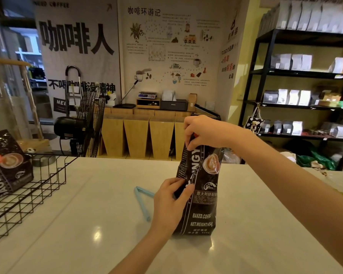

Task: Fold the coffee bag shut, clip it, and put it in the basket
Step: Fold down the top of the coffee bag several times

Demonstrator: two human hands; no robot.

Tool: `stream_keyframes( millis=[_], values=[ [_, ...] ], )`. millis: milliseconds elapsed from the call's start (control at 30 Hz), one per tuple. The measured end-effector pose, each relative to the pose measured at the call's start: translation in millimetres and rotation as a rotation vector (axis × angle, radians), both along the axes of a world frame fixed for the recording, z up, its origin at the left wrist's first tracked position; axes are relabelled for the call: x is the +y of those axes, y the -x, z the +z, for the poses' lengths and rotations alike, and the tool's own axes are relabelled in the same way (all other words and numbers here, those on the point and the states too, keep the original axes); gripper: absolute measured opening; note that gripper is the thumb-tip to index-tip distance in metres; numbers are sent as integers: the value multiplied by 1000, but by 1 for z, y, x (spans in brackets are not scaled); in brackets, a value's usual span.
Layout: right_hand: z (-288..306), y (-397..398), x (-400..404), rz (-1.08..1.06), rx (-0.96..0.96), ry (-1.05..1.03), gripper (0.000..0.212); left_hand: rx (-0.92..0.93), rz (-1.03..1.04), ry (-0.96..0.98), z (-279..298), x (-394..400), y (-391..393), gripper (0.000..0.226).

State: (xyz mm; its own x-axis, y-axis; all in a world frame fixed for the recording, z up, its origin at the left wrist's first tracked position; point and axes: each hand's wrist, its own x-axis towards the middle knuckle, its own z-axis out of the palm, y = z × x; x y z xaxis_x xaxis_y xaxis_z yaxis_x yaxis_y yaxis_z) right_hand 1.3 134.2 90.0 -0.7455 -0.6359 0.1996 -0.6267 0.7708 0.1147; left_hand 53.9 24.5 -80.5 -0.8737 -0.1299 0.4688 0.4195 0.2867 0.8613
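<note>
A black coffee bag [201, 186] with white lettering stands upright on the white counter [99, 204] in the middle of the view. My right hand [201, 133] pinches the bag's top edge from above. My left hand [171, 202] grips the bag's left side lower down. A light blue sealing clip [142, 202] lies open in a V on the counter just left of my left hand. The black wire basket [28, 194] sits at the left edge of the counter.
Another black coffee bag [7, 165] leans inside the basket. A black fan [83, 123] stands behind the counter at the left. Wooden bins [139, 135] line the far wall, and a black shelf [301, 88] of bags stands at the right.
</note>
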Motion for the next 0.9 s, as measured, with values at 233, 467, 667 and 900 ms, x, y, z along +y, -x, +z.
stream_keyframes(
  millis=[233, 467, 667, 900],
  values=[
    [7, 4, 4, -15, -46, 21, 13, 39, 44, -27, -1, 2, -7, 29],
    [7, 4, 10, 33, -89, 121, 12, 6, 86, -181, -1, 5, -11, 22],
    [2, 4, 15, 72, -69, 203, 8, 36, 65, -172, -2, 5, -11, 17],
    [6, 3, 12, 92, -96, 164, 7, -27, -155, -143, 13, -15, 18, 21]
  ],
)
